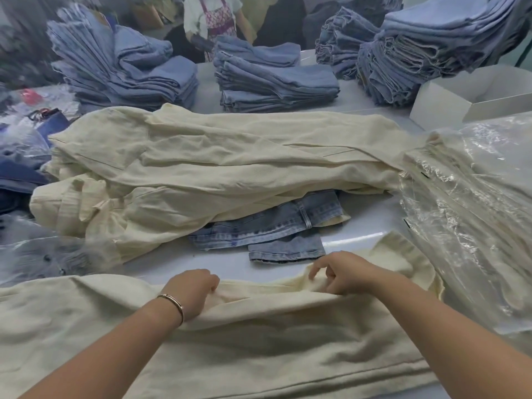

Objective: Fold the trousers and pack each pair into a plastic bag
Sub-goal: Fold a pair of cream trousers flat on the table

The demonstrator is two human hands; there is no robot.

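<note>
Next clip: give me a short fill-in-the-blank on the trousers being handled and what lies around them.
1. Both hands, left hand and right hand, grip the far edge of the ____-coloured trousers.
2. A bracelet sits on the ____ wrist.
3. The denim piece pokes out from ____ the cream pile.
4. The clear plastic bags lie on the person's ____ side.

Missing words: cream; left; under; right

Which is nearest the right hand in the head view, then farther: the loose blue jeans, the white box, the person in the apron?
From the right hand:
1. Loose blue jeans, just beyond it.
2. White box, far right.
3. Person in the apron, across the table.
</note>
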